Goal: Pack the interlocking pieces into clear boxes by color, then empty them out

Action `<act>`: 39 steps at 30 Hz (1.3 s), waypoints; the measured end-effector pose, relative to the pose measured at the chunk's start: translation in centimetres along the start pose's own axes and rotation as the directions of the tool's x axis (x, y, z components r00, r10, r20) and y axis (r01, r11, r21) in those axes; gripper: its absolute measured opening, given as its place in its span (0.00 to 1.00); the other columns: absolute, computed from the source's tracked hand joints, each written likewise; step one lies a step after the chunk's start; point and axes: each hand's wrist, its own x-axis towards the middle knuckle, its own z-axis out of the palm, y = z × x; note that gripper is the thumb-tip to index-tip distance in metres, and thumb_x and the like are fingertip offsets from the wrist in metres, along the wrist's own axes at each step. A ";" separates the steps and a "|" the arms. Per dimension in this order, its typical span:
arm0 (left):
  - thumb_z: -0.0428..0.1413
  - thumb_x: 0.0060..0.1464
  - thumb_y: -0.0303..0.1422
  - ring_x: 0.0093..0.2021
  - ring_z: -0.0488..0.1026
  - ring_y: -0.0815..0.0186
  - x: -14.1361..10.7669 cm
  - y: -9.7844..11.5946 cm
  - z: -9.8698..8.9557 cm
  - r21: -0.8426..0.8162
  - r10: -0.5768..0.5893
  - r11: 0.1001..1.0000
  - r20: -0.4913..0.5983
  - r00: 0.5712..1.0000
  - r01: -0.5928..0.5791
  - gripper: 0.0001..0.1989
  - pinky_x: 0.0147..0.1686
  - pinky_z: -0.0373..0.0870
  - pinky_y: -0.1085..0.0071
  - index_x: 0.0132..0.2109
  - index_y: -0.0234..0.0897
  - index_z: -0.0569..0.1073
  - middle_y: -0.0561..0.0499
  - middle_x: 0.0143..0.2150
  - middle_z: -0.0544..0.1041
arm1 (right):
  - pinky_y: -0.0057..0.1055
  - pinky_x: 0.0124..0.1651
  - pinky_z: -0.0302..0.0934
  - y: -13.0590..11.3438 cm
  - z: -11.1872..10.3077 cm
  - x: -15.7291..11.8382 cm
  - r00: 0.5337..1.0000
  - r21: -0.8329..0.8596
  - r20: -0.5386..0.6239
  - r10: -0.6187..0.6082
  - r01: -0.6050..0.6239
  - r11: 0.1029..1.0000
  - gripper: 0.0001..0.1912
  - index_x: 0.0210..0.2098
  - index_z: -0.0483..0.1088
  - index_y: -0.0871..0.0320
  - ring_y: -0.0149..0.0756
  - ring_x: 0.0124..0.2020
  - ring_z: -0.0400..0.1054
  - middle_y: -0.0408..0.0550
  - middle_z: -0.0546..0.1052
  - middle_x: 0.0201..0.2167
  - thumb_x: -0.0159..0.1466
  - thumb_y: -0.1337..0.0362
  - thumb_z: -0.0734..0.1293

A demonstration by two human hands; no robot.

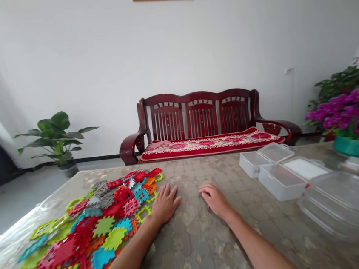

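My left hand (165, 203) lies palm down on the table, its fingers stretched out and a little spread. Right beside it spreads a heap of flat plastic building pieces with notched edges; a yellow-green frame piece (144, 214) is closest to the fingers. Other pieces are red, blue, orange and grey, among them a green square (103, 226) and a pink-red window piece (130, 207). My right hand (216, 200) rests on the tabletop with its fingers curled in, and nothing shows in it. Patterned tabletop separates the two hands.
At the right stand two open clear plastic boxes (282, 183) with hinged lids and a larger clear container (344, 207). Behind them is a teal pot (358, 146) of purple flowers. A wooden bench (201, 115) stands beyond the table (198, 252), a potted plant (58, 138) left.
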 end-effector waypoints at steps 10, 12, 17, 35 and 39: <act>0.43 0.64 0.38 0.67 0.57 0.51 -1.4 3.6 -0.1 0.056 -0.159 0.985 -0.080 0.984 0.164 0.24 0.63 0.55 0.56 0.65 0.39 0.63 0.41 0.67 0.62 | 0.37 0.57 0.61 -0.2 0.1 0.0 0.999 -0.069 0.043 0.027 -0.024 0.997 0.14 0.34 0.78 0.56 0.37 0.49 0.71 0.50 0.79 0.44 0.58 0.74 0.61; 0.43 0.64 0.40 0.67 0.56 0.51 -1.7 3.8 -0.3 0.053 -0.163 0.985 -0.077 0.984 0.167 0.25 0.63 0.54 0.55 0.65 0.41 0.63 0.42 0.68 0.61 | 0.38 0.59 0.59 -0.2 0.0 -0.2 0.997 -0.084 0.069 0.021 -0.015 0.996 0.14 0.37 0.78 0.56 0.38 0.52 0.69 0.51 0.77 0.47 0.57 0.74 0.63; 0.44 0.63 0.43 0.68 0.56 0.51 -2.1 2.9 0.1 0.058 -0.225 0.971 -0.086 0.971 0.230 0.26 0.63 0.53 0.55 0.66 0.44 0.62 0.43 0.68 0.62 | 0.38 0.63 0.54 0.5 -1.6 -1.3 0.983 -0.242 0.182 0.014 0.031 0.970 0.20 0.52 0.73 0.57 0.40 0.60 0.62 0.53 0.71 0.58 0.60 0.67 0.64; 0.45 0.63 0.41 0.67 0.56 0.52 -2.7 3.1 0.2 0.067 -0.254 0.963 -0.110 0.961 0.263 0.24 0.63 0.53 0.56 0.64 0.41 0.65 0.42 0.66 0.63 | 0.41 0.68 0.44 10.8 -10.6 1.9 0.955 -0.354 -0.113 0.274 -0.296 0.887 0.29 0.63 0.58 0.63 0.43 0.67 0.53 0.58 0.61 0.65 0.65 0.58 0.57; 0.44 0.63 0.41 0.67 0.57 0.52 -2.6 3.0 0.3 0.095 -0.264 0.957 -0.099 0.959 0.273 0.25 0.63 0.53 0.56 0.64 0.43 0.64 0.43 0.67 0.63 | 0.42 0.68 0.44 12.8 -12.5 2.2 0.939 -0.303 -0.152 0.309 -0.342 0.890 0.30 0.64 0.56 0.62 0.42 0.67 0.53 0.58 0.61 0.65 0.65 0.56 0.56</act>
